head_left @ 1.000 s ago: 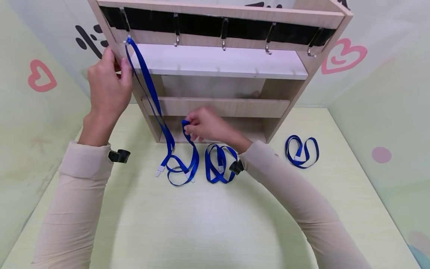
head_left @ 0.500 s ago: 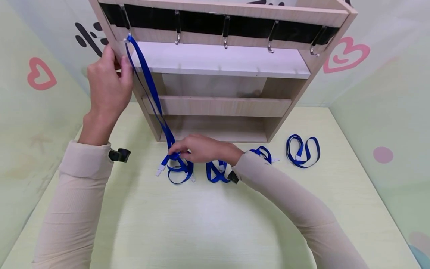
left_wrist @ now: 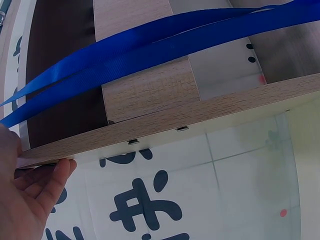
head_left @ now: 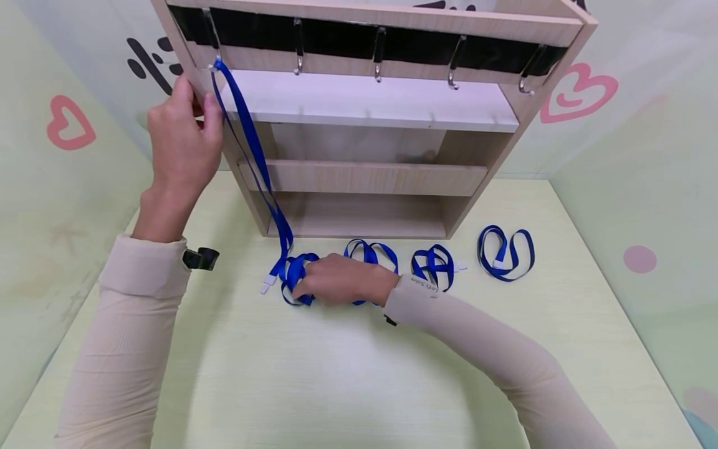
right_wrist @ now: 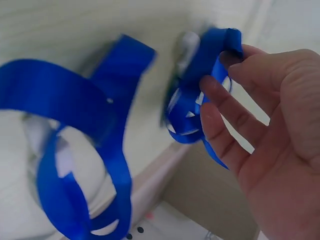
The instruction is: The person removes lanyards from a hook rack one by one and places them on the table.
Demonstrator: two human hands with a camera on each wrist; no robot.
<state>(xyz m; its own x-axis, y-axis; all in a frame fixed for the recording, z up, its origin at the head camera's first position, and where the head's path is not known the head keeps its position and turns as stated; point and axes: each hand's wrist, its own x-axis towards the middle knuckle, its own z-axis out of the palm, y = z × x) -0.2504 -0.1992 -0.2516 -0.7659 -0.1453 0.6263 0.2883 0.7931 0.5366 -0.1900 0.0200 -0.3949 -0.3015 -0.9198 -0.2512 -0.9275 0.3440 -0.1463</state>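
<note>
My left hand (head_left: 182, 143) grips the left side panel of a wooden shelf rack (head_left: 370, 178); in the left wrist view its thumb and fingers (left_wrist: 55, 187) lie on either side of that panel. Beside it a blue lanyard (head_left: 247, 125) hangs from the leftmost hook (head_left: 212, 37), its white clip (head_left: 268, 284) down at the table. My right hand (head_left: 339, 279) is low at a second, bunched blue lanyard (head_left: 294, 274) on the table. The right wrist view has the thumb and fingers pinching this lanyard's band (right_wrist: 210, 50); some fingertips are hidden in the head view.
Coiled blue lanyards lie along the table (head_left: 314, 374): one partly behind my right hand (head_left: 370, 252), another coiled lanyard (head_left: 433, 265) right of it, and a looped lanyard (head_left: 505, 252) farther right. Several metal hooks (head_left: 378, 56) line the rack's black strip. Printed walls (head_left: 645, 156) stand around.
My right hand has come down and left from in front of the rack, bringing the raised lanyard band down to the table, where it now lies bunched. The left hand stays put.
</note>
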